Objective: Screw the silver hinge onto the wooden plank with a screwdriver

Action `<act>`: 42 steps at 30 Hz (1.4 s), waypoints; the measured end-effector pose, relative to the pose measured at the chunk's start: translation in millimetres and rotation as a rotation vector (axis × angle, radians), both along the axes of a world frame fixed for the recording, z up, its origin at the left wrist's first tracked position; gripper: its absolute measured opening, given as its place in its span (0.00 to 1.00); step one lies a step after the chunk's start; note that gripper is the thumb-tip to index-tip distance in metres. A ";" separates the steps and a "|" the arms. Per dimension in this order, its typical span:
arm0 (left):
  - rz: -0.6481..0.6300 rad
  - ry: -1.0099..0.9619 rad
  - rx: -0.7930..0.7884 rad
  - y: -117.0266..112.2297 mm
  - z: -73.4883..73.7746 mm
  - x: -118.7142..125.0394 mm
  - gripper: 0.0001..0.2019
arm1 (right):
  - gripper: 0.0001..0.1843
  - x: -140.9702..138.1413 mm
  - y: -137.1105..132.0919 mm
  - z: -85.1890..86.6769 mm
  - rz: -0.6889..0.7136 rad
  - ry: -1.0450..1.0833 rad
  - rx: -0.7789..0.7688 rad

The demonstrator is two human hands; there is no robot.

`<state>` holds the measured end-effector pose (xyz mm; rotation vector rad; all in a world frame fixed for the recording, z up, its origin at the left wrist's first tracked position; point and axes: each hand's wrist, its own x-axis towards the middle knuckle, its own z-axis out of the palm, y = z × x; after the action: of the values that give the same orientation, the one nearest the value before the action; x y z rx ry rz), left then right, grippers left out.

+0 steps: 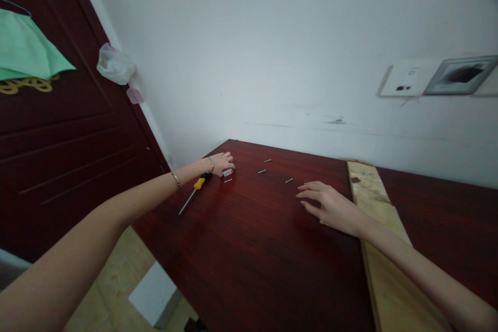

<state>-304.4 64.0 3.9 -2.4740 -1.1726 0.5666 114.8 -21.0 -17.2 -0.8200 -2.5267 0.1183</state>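
My left hand point(222, 162) reaches over the far left part of the dark red table, fingers apart and partly curled. Right by its fingers lies a small metal hinge point(227, 172), which the hand seems to touch or nearly touch. A screwdriver point(199, 183) with a yellow and black handle rests below that wrist, its shaft toward the table's left edge. One screw point(227, 180) is in front of the hinge. Other screws point(289, 180) are scattered toward the middle. My right hand point(324, 201) hovers low over the tabletop near one screw, fingers spread and holding nothing.
A long wooden board point(373, 192) lies across the table point(252, 249) under my right forearm. The white wall point(272, 62) with sockets point(408, 80) stands behind. On the left are a dark red door point(78, 129) and a white box point(153, 293) on the floor.
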 end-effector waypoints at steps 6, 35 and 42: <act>-0.004 0.014 -0.013 -3.3 1.3 4.4 0.19 | 0.14 1.7 -0.7 -0.6 0.002 -0.014 0.005; 0.096 0.073 -0.082 9.0 3.8 16.4 0.27 | 0.14 13.2 -5.1 3.5 -0.041 0.008 -0.004; 0.088 0.072 -0.031 16.1 18.1 17.5 0.27 | 0.15 17.9 -5.4 10.1 -0.066 0.020 -0.003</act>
<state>-286.8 80.1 22.0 -2.4153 -1.2579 0.6969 132.7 -26.4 -7.1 -0.8978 -2.4784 0.1077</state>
